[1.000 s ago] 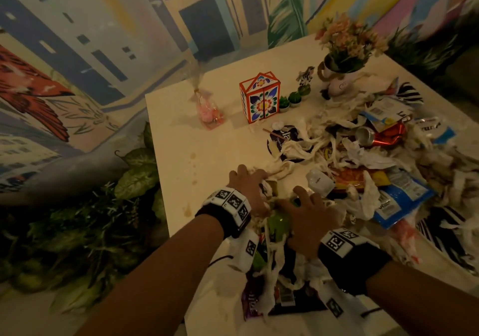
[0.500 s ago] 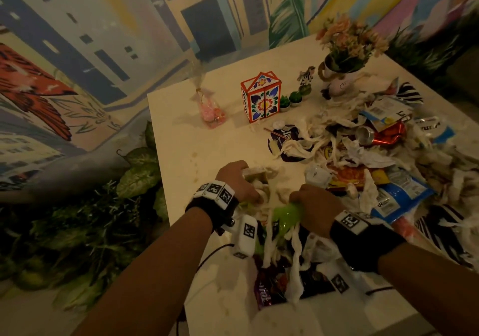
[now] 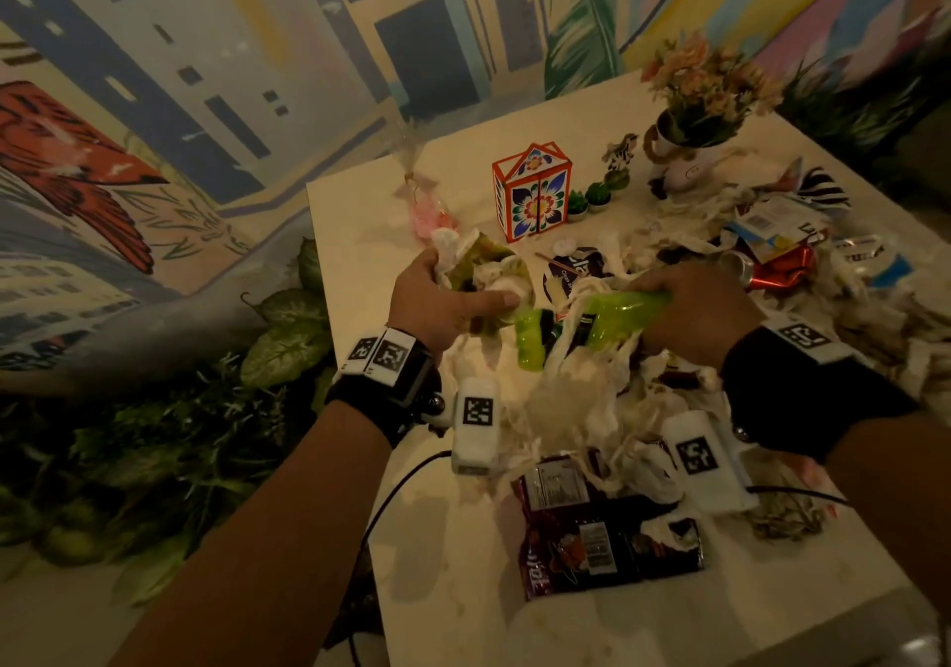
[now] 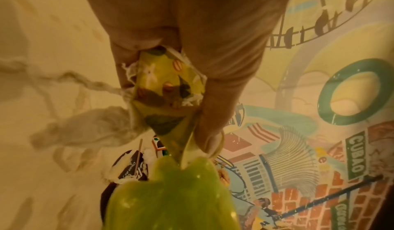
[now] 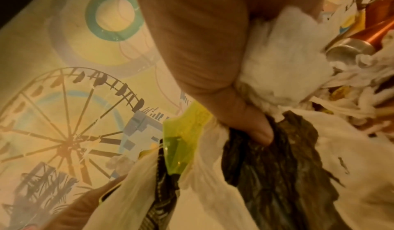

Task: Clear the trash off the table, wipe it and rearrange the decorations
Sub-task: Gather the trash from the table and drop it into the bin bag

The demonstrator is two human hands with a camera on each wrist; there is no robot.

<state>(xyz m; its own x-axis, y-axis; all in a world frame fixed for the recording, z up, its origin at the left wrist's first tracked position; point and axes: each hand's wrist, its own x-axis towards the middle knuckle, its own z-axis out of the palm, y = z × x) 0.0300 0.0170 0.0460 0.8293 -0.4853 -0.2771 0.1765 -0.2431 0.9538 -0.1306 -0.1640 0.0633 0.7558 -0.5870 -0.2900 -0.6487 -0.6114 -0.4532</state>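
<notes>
**Both hands lift trash off the littered table**

At the far left, leafy plants [image 3: 278,337] stand beside the white table [image 3: 360,234], under a painted city mural [image 3: 180,74].

The left hand [image 3: 437,301] is raised above the table's left part, its fingers and thumb curled tight round a wad of wrappers [image 3: 483,270]: white tissue and a yellow-green printed packet, which the left wrist view shows [image 4: 168,85] wedged between thumb and fingers. Behind the hand, a pink candy bag [image 3: 427,213] lies on the table, and further right a floral box [image 3: 532,190] stands upright with two small cacti [image 3: 586,200] just beside it.

Between the hands a crumpled lime-green wrapper [image 3: 607,316] stretches, one end hanging down near the left hand. The right hand [image 3: 694,316] is closed on the other end, together with white tissue and a dark bag [image 5: 277,149] that its thumb pins, as the right wrist view shows. Tissue strips [image 3: 592,409] trail from both fists to the pile below.

Near the table's front edge lies a dark red snack packet [image 3: 592,537]. To the right of the right hand, a crushed red can [image 3: 772,267] lies among more tissue and packets. At the back right, a flower pot [image 3: 689,151] stands with a zebra figurine [image 3: 620,149] near it.
</notes>
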